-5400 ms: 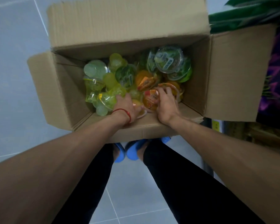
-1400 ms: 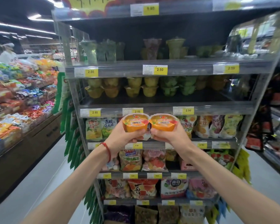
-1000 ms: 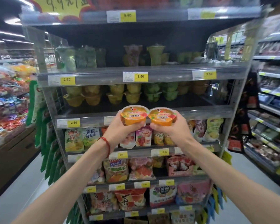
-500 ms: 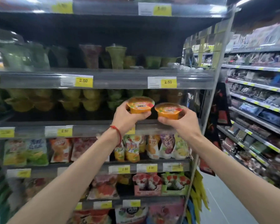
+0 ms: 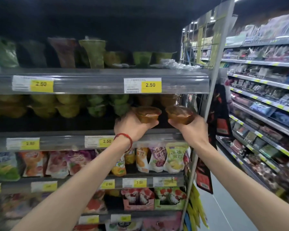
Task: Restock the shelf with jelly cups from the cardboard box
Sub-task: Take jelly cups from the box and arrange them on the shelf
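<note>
Since the hands have swung up and rightward, the left hand (image 5: 132, 126) grips the left jelly cup (image 5: 148, 115) and the right hand (image 5: 191, 130) grips the right jelly cup (image 5: 179, 115), side by side just above the shelf (image 5: 65, 141) rail, below the stacked orange cups (image 5: 167, 99). Setting them down seems next.

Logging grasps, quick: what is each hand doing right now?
Left hand: holding a jelly cup, fingers curled under it.
Right hand: holding a second jelly cup.
</note>
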The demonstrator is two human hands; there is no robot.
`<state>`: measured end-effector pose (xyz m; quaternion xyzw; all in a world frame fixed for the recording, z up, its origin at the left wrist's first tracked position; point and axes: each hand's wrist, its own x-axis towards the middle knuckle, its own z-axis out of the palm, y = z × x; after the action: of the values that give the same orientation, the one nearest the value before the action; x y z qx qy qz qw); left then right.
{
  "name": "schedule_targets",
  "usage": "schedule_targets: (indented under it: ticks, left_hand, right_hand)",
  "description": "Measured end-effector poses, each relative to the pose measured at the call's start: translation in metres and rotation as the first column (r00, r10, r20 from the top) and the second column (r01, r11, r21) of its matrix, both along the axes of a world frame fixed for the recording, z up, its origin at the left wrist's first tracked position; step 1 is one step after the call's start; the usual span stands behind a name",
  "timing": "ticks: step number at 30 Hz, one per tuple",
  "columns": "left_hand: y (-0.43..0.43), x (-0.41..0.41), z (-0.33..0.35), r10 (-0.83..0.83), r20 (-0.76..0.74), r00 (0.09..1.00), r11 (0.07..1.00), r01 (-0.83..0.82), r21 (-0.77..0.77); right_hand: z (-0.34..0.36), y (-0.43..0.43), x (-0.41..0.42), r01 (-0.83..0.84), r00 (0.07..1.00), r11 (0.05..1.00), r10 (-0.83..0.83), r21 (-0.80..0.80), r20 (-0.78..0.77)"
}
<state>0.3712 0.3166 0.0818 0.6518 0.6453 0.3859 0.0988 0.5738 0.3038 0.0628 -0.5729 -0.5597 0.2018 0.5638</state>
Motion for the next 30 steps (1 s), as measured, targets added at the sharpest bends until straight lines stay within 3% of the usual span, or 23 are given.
schedule_targets:
  ticks: [5, 16, 19, 21, 24, 30]
  left_hand:
    - [0.002, 0.001, 0.003, -0.031, -0.021, 0.999, 0.999, 0.030, -0.033]
    - [0.003, -0.003, -0.005, -0.047, -0.145, 0.988, 0.999, 0.049, 0.006]
    - [-0.002, -0.008, -0.010, -0.067, -0.166, 0.984, 0.997, 0.071, 0.018]
    - [-0.015, -0.015, -0.013, -0.109, -0.090, 0.990, 0.992, 0.114, 0.054]
    - [-0.043, -0.038, -0.024, -0.224, 0.062, 0.973, 0.966, 0.213, 0.145]
    - [-0.095, -0.125, -0.046, -0.279, 0.157, 0.947, 0.940, 0.237, 0.244]
  right_hand:
    - [-0.003, 0.001, -0.001, 0.009, 1.000, 1.000, -0.009, 0.006, 0.016]
    - [-0.006, -0.012, -0.010, 0.043, 0.996, 0.990, -0.032, -0.134, 0.085]
    - [-0.009, -0.023, -0.023, 0.107, 0.990, 0.992, -0.100, -0.070, 0.100]
    - [-0.009, -0.034, -0.036, 0.173, 0.976, 0.983, -0.164, -0.054, 0.142]
    - [-0.012, -0.061, -0.065, 0.226, 0.964, 0.958, -0.193, -0.178, 0.185]
    - [-0.027, -0.107, -0.155, 0.137, 0.987, 0.968, -0.116, -0.209, 0.108]
